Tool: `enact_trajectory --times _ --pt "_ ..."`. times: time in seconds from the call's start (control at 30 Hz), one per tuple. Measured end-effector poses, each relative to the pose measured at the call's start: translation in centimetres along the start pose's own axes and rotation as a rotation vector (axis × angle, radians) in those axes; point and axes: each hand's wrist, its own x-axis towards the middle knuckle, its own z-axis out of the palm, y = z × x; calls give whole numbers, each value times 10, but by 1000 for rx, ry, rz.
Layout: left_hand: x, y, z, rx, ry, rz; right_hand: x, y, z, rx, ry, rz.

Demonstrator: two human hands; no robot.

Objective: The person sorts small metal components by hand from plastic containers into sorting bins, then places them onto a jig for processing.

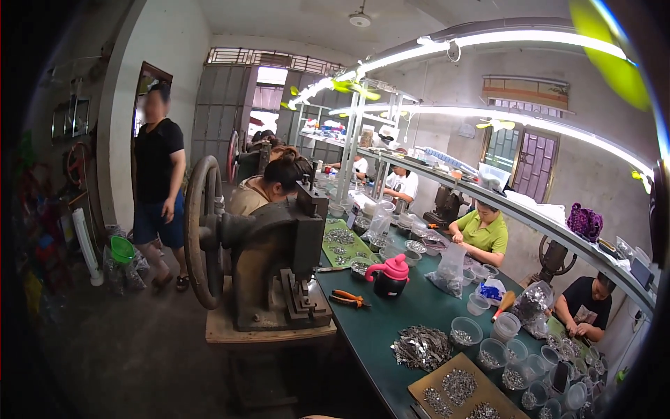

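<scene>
Neither my left hand nor my right hand can be made out; only a thin pale sliver shows at the lower edge, too little to name. Closest to me on the green table (380,342) lies a brown board (436,380) with small piles of metal pieces (459,386). Beyond it sits a heap of flat metal strips (422,347). Clear plastic tubs (465,332) of small metal parts crowd the right side. Orange-handled pliers (349,298) rest near the table's left edge, by a black and pink jug (389,274).
A heavy hand press (269,258) with a large wheel (202,234) stands left of the table. A person in black (159,167) is on the floor at left. Several co-workers sit around the table, one in a green shirt (485,232). A lit shelf (516,206) runs above.
</scene>
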Motion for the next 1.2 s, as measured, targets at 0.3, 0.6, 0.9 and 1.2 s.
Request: enact_trajectory --times 0.3,0.6,0.9,1.2 --pt "14 -9 2 -42 36 -8 105 -15 29 -187 -378 -245" --pt "44 -18 -13 -187 15 -67 154 -10 48 -475 -752 -313" --pt "125 -66 -69 -128 19 -40 200 25 85 -296 -493 -354" --pt "196 -158 -43 29 -39 -82 228 87 98 -164 -546 -191"
